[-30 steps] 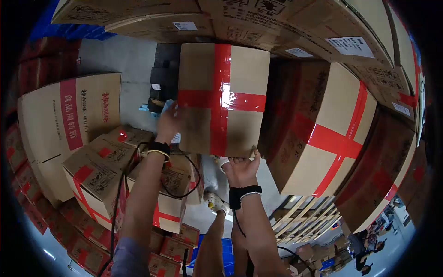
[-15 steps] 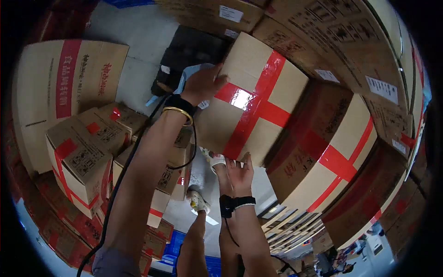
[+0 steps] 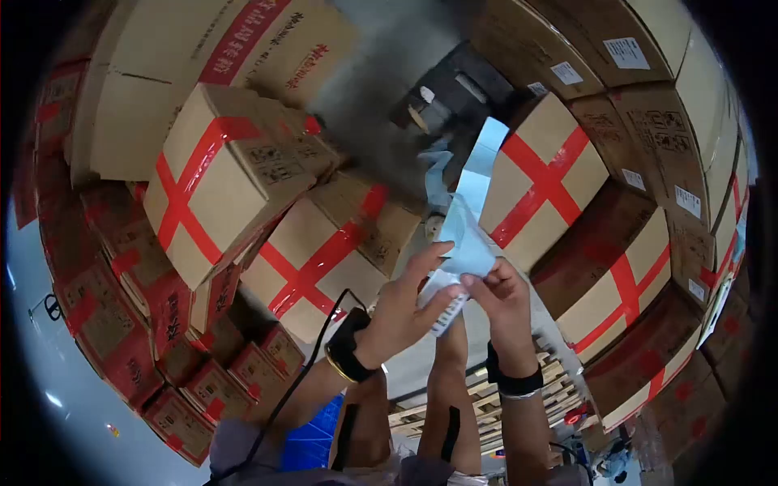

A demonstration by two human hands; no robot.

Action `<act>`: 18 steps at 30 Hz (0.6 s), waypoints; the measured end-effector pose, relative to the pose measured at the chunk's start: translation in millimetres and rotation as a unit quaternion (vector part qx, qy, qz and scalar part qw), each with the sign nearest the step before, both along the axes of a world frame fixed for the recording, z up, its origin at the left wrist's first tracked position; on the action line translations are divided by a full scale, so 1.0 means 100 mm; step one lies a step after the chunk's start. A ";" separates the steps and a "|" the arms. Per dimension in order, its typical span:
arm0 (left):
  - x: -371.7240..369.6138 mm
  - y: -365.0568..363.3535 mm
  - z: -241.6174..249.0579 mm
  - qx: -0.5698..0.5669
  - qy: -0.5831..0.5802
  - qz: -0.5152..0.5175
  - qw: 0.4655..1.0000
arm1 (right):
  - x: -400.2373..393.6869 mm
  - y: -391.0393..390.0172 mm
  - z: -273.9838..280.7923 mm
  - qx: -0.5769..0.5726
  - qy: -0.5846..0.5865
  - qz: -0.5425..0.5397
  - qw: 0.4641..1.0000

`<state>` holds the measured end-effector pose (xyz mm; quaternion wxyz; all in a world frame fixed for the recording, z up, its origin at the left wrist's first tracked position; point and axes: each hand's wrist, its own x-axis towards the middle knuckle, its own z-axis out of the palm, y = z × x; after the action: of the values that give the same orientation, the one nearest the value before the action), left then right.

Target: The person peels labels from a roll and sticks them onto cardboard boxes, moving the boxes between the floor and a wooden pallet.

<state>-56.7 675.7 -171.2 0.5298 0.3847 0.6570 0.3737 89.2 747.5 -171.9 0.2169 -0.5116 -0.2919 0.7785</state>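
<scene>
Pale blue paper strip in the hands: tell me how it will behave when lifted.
The pale blue paper strip is likely bendy rather than rigid, since it folds and angles between the left hand and right hand. It is probably light, as it looks thin. Its free upper end may flap, since nothing seems to grip it there.

Grey floor [image 3: 365, 81] shows between stacked cartons [image 3: 652, 150], with slatted wood [image 3: 557, 387] lower down.

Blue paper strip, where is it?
In the head view, the blue paper strip is just right of centre, held by the left hand and right hand, its upper end beside a red-taped box.
</scene>
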 end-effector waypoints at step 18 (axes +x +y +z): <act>-0.42 -3.16 1.37 0.080 0.063 -0.132 0.986 | -0.29 -2.61 1.79 0.447 -0.151 0.371 0.800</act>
<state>-99.0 360.0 -34.2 0.4991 0.5320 0.6006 0.3273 60.5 486.7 7.0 0.0691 -0.3210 -0.8042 0.4955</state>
